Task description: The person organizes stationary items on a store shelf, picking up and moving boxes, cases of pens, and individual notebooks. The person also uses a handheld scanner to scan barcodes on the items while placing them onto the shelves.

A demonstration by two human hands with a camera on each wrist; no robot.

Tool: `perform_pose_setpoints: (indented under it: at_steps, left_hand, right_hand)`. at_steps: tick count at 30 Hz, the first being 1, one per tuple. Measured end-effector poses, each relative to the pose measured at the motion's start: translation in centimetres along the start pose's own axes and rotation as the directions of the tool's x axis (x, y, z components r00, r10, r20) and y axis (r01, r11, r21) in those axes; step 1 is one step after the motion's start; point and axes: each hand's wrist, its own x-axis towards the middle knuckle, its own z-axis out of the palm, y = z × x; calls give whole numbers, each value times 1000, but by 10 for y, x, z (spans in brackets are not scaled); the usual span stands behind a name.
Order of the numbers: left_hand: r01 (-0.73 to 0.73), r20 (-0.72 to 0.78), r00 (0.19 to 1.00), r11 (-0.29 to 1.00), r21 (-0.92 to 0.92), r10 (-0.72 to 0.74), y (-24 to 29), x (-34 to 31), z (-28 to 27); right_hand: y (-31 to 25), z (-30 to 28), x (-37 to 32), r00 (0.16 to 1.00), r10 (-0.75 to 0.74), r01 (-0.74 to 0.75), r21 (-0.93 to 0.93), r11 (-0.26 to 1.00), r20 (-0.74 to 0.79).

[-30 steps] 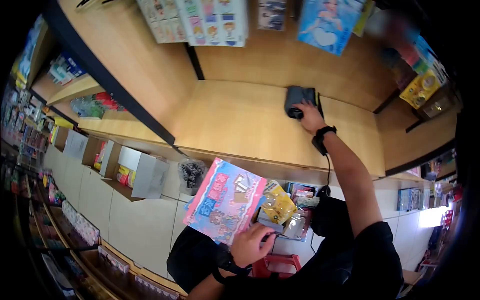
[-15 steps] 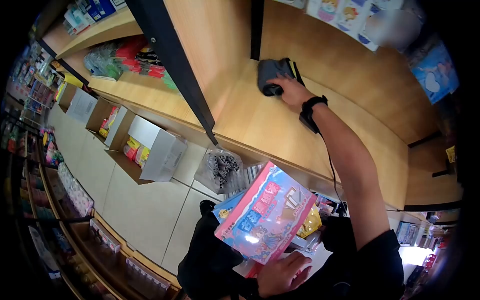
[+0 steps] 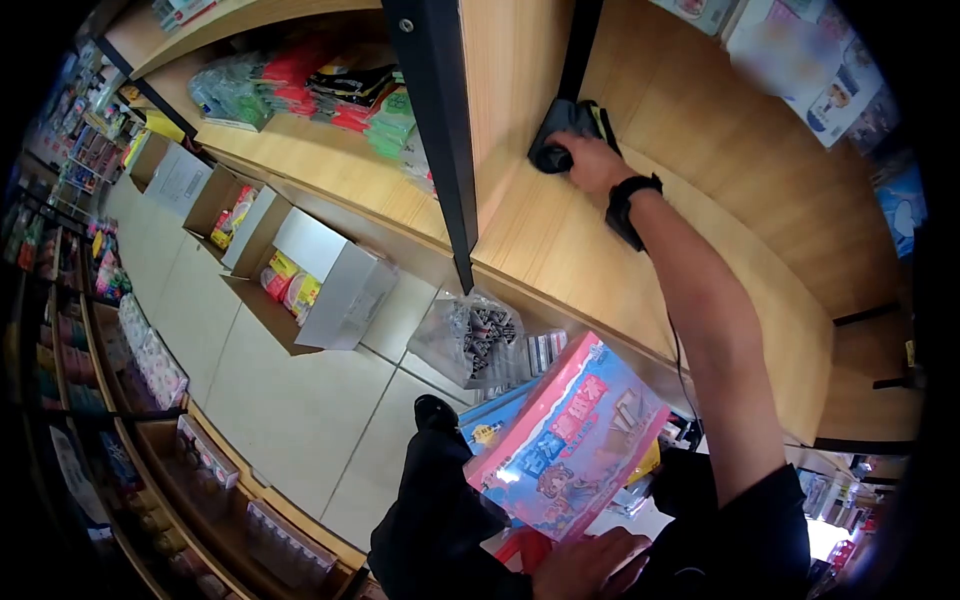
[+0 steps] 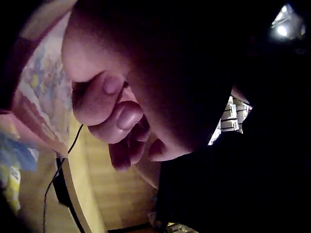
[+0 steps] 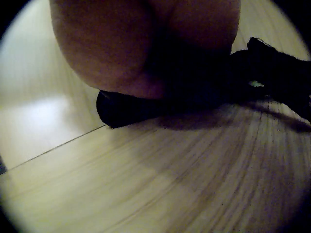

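My right hand [image 3: 597,166] grips a folded dark grey cloth [image 3: 562,122] with a yellow-edged strip. It presses the cloth on the wooden shelf board [image 3: 560,260], in the back corner beside the upright side panel. In the right wrist view a dark edge of the cloth [image 5: 121,110] lies flat on the wood under the hand. My left hand [image 3: 590,566] hangs loosely curled, holding nothing, close to the lower edge of a pink and blue box [image 3: 570,440] above my lap. Its curled fingers [image 4: 116,116] show in the left wrist view beside the box.
On the floor below the shelf lies a clear bag of small black-and-white pieces [image 3: 480,340]. Open cartons [image 3: 345,290] with packaged goods stand along the left. Stacked packets [image 3: 340,95] fill the neighbouring shelf. Printed cards [image 3: 800,70] hang above. A thin cable [image 3: 680,365] trails from my right wrist.
My right hand has slid the cloth along the board into the back left corner. The view has turned left, and the pink box and left hand now appear lower and farther right.
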Motion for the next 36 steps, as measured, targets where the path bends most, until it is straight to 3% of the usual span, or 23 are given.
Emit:
perform_pose_setpoints:
  at_steps: [2,6,8,10,12,16,18,20,22,26,29,33,36]
  left_hand:
    - [-20,-4,1000,1000,7,20,-1,-2,4]
    - [-39,-34,999,998,-42,38,-6,2,13]
    - [-2,19,1000,999,-53,3,2,7,13]
    - [16,74,997,1000,-8,-15,-4,8,21]
    - [-38,82,996,998,46,34,-10,9,28]
    - [-15,163,987,993,116,-4,-16,12,30]
    - [-5,128,992,989,146,-14,-16,14,28]
    - [13,128,991,993,117,-28,-10,16,25]
    - [-10,114,993,992,126,-4,-10,16,24]
    - [-13,58,998,991,134,5,-12,19,27]
    - [-64,58,997,991,114,57,-15,21,32]
    - [-82,2,997,988,128,83,-13,18,39]
    - [-63,13,998,987,145,62,-17,16,38]
  right_hand:
    - [-16,3,-17,998,-57,57,-56,997,-8]
    - [-72,-4,-63,980,-140,147,-38,988,138]
    - [-77,18,-78,937,-332,342,-100,934,110]
    - [-93,20,-92,899,-418,427,-44,903,132]
    - [-106,8,-105,861,-432,442,27,897,270]
    - [-93,-4,-116,823,-476,493,26,869,309]
    - [-75,-14,-122,880,-356,355,63,933,314]
    - [-35,-17,-136,940,-251,272,-60,961,231]
    - [-4,-41,-166,986,-64,69,-32,997,157]
    - [62,-60,-240,978,178,-172,-65,983,109]
    - [67,-82,-309,947,303,-297,-71,952,109]
    - [83,-72,-395,961,272,-259,-171,951,56]
    - [68,-91,-452,951,294,-272,-193,943,97]
